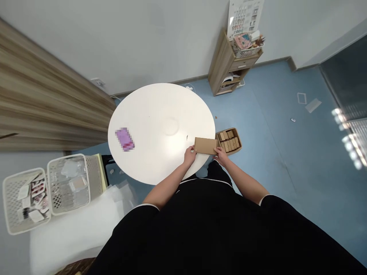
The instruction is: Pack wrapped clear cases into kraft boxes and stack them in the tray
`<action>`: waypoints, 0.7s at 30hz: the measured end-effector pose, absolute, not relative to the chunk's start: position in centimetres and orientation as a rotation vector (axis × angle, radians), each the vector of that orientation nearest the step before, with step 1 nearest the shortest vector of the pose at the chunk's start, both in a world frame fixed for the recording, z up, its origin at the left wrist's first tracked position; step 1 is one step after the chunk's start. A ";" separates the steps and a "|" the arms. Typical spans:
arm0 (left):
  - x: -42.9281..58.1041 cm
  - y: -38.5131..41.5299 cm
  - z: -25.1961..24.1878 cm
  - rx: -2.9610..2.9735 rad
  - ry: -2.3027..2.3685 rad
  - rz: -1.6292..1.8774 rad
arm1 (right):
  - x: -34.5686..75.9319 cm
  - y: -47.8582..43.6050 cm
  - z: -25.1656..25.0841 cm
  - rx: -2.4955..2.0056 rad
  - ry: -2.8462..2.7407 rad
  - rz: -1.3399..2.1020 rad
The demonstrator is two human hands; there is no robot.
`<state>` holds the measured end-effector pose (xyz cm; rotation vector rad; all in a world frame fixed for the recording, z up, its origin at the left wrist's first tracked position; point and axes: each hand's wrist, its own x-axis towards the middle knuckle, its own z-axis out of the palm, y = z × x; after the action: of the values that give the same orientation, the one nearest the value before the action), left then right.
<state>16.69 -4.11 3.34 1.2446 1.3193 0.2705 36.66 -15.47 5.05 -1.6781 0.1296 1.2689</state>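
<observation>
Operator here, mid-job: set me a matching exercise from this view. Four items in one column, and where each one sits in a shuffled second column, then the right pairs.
Items:
1. Flat kraft cardboard box
2. Open cardboard tray of small boxes
3. Blurred purple item
4. Perforated white basket

Places:
A. Just beyond the right edge of the white round table
B. Lower left of the view, off the table
C. Between the left hand and right hand
D. Lying on the table's left side

Pairs: 1-C, 2-A, 3-D, 4-B

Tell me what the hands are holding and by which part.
The left hand and right hand hold a small cardboard box by its two short ends, one hand at each end.
</observation>
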 end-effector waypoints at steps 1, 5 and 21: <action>18.5 -4.8 3.3 1.255 1.301 0.246 | 38.5 -16.5 5.0 -1.616 0.165 1.291; 27.1 -7.7 2.8 1.344 1.260 0.118 | 46.8 -20.8 4.1 -1.463 0.279 1.282; 53.8 -10.2 -9.3 1.474 1.141 -0.516 | 73.0 -25.7 -9.1 -2.004 0.306 0.933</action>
<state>53.81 -10.24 -9.27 1.4741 1.1407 -0.5160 73.01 -25.67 -9.13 -2.0037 0.3060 0.9333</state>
